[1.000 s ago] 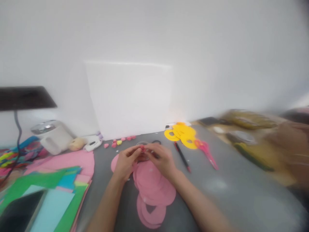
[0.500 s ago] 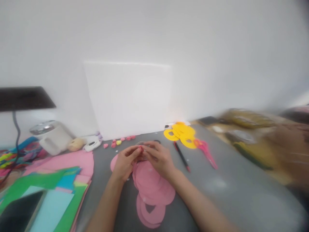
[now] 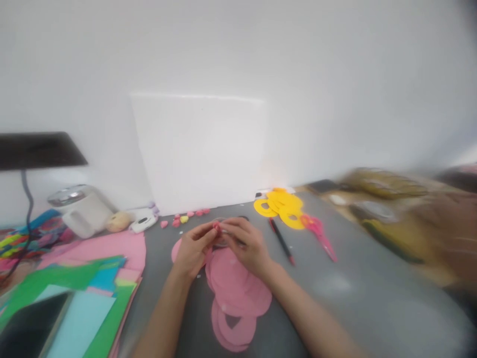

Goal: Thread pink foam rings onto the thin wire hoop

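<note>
My left hand (image 3: 193, 250) pinches a small pink-red bead (image 3: 216, 226) between thumb and fingertips. From the other side my right hand (image 3: 246, 243) closes its fingertips on the same bead. A thin, pale curved line, perhaps a wire or string, shows just behind the fingers; blur hides what it is. Under and in front of both hands lies a pile of pink paper cutouts (image 3: 238, 293), some with a hole near one end. Beyond the hands sits a row of pink beads (image 3: 176, 223), some heart-shaped, with a yellow one (image 3: 184, 219) among them.
Yellow paper cutouts (image 3: 285, 201), pink scissors (image 3: 320, 236) and a black-and-red pen (image 3: 282, 241) lie to the right. At left are coloured sheets (image 3: 89, 323) under a dark phone (image 3: 32, 325), a white mug (image 3: 84, 214) and a white glue gun-like item (image 3: 143, 223). A white board (image 3: 203, 154) leans on the wall.
The fingers have shifted very slightly around the bead, which shows a little more now. The view has moved by a hair; everything else is as before.
</note>
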Demonstrator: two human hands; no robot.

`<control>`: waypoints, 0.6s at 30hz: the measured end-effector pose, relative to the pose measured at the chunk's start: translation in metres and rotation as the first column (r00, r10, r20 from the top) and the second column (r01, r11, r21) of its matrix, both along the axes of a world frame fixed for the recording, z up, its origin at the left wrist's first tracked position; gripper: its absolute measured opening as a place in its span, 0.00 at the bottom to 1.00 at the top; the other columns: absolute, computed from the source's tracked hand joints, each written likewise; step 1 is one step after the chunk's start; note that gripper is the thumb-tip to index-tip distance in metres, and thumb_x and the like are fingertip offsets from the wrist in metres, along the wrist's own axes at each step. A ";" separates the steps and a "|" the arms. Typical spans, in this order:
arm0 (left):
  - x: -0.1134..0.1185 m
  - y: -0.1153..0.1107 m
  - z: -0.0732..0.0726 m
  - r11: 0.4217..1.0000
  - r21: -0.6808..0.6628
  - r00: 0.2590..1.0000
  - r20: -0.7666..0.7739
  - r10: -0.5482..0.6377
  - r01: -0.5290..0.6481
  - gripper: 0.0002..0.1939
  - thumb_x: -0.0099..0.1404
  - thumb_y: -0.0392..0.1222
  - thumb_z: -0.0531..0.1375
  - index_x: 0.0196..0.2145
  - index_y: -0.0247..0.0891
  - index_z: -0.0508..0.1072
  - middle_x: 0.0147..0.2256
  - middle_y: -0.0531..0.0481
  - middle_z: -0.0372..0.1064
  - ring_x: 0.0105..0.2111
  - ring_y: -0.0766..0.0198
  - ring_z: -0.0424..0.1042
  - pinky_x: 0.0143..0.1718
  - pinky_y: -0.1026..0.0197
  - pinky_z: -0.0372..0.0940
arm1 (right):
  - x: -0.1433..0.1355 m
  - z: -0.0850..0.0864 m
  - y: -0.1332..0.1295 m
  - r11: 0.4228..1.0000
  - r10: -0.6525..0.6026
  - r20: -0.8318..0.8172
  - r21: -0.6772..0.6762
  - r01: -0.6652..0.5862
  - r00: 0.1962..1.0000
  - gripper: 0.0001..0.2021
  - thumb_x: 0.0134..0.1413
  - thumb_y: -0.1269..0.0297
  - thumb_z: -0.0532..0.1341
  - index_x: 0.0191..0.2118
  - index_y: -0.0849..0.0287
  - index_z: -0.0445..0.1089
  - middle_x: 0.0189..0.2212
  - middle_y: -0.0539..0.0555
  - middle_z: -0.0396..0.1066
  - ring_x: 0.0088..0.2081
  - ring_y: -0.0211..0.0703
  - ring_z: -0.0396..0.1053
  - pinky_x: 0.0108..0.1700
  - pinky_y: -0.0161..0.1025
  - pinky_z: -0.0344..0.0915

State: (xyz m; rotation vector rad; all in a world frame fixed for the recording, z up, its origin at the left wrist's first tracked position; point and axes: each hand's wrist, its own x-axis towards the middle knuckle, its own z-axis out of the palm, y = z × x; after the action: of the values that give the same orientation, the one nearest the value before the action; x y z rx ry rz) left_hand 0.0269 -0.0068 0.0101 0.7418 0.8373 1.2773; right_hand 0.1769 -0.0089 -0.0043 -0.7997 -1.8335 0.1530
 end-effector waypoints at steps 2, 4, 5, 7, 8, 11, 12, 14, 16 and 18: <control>0.000 0.000 -0.001 1.000 0.004 1.000 0.016 -0.013 0.013 0.13 0.43 0.36 0.70 0.30 0.33 0.79 0.31 0.46 0.77 0.31 0.62 0.74 0.40 0.59 0.67 | 0.000 -0.001 0.000 1.000 -0.007 -0.023 0.012 0.007 1.000 0.13 0.56 0.70 0.55 0.46 0.52 0.69 0.40 0.56 0.70 0.41 0.41 0.69 0.40 0.38 0.70; 0.000 0.000 -0.001 1.000 0.009 0.999 0.029 -0.026 0.025 0.13 0.43 0.36 0.70 0.31 0.34 0.79 0.32 0.46 0.77 0.32 0.61 0.74 0.41 0.59 0.67 | 0.001 -0.002 0.001 1.000 -0.025 -0.006 0.007 0.025 1.000 0.14 0.56 0.70 0.55 0.46 0.52 0.69 0.40 0.56 0.69 0.41 0.41 0.69 0.40 0.38 0.70; 0.000 0.000 -0.001 0.999 0.012 0.999 0.032 -0.031 0.030 0.13 0.44 0.36 0.70 0.31 0.33 0.79 0.32 0.45 0.77 0.33 0.61 0.74 0.41 0.59 0.67 | 0.001 -0.002 0.001 0.999 -0.034 0.018 -0.003 0.035 0.999 0.14 0.56 0.70 0.55 0.46 0.51 0.69 0.41 0.56 0.69 0.41 0.41 0.68 0.40 0.38 0.70; 0.000 0.000 -0.001 0.999 0.018 0.999 0.034 -0.035 0.034 0.13 0.44 0.35 0.69 0.32 0.33 0.79 0.32 0.44 0.77 0.34 0.60 0.74 0.42 0.58 0.67 | 0.001 -0.002 0.001 0.998 -0.049 0.078 -0.038 0.052 0.996 0.14 0.56 0.70 0.55 0.47 0.51 0.69 0.43 0.57 0.67 0.41 0.42 0.68 0.38 0.38 0.70; 0.000 0.000 -0.001 0.999 0.018 0.999 0.033 -0.032 0.031 0.13 0.44 0.35 0.70 0.32 0.33 0.79 0.32 0.44 0.77 0.34 0.59 0.74 0.42 0.58 0.67 | 0.001 -0.002 0.000 0.997 -0.052 0.100 -0.054 0.058 0.994 0.14 0.57 0.70 0.55 0.47 0.50 0.68 0.44 0.57 0.66 0.41 0.42 0.68 0.37 0.38 0.70; 0.000 0.000 -0.001 1.000 0.012 0.999 0.037 -0.019 0.018 0.14 0.44 0.35 0.70 0.32 0.33 0.79 0.33 0.44 0.77 0.33 0.60 0.74 0.41 0.58 0.67 | 0.001 -0.001 0.000 0.997 -0.051 0.086 -0.058 0.056 0.995 0.15 0.57 0.70 0.54 0.48 0.51 0.68 0.45 0.58 0.66 0.41 0.41 0.67 0.38 0.38 0.70; -0.001 0.000 -0.001 1.000 0.011 0.999 0.041 -0.019 0.018 0.14 0.44 0.35 0.70 0.32 0.33 0.78 0.33 0.45 0.77 0.33 0.60 0.74 0.41 0.58 0.68 | 0.001 -0.001 0.000 0.997 -0.051 0.061 -0.049 0.054 0.997 0.15 0.57 0.70 0.54 0.48 0.51 0.68 0.44 0.57 0.66 0.41 0.42 0.67 0.39 0.38 0.70; -0.001 0.000 -0.002 1.000 0.011 0.998 0.052 -0.027 0.026 0.14 0.45 0.35 0.69 0.33 0.33 0.78 0.33 0.45 0.76 0.33 0.61 0.74 0.40 0.59 0.68 | 0.001 -0.001 0.001 0.998 -0.052 0.001 -0.036 0.052 0.999 0.15 0.56 0.71 0.55 0.49 0.52 0.66 0.42 0.57 0.66 0.41 0.41 0.68 0.38 0.37 0.70; -0.001 0.000 -0.002 0.999 0.011 0.998 0.059 -0.033 0.033 0.13 0.46 0.35 0.69 0.33 0.33 0.78 0.33 0.46 0.76 0.33 0.61 0.74 0.41 0.59 0.68 | 0.001 -0.001 0.002 0.998 -0.057 -0.049 -0.039 0.055 0.997 0.16 0.56 0.70 0.55 0.50 0.53 0.65 0.41 0.57 0.66 0.39 0.40 0.68 0.34 0.34 0.71; 0.000 0.000 -0.001 0.999 0.011 0.998 0.062 -0.034 0.033 0.13 0.46 0.34 0.69 0.32 0.33 0.78 0.34 0.45 0.76 0.33 0.61 0.74 0.42 0.58 0.67 | 0.001 -0.002 0.002 0.997 -0.060 -0.070 -0.054 0.056 0.996 0.16 0.55 0.70 0.55 0.50 0.54 0.65 0.40 0.57 0.66 0.36 0.39 0.69 0.32 0.33 0.70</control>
State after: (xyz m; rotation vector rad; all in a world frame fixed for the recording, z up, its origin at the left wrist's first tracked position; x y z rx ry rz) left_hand 0.0264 -0.0072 0.0091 0.7179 0.7662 1.2690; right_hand 0.1781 -0.0067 -0.0061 -0.8723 -1.7435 0.1899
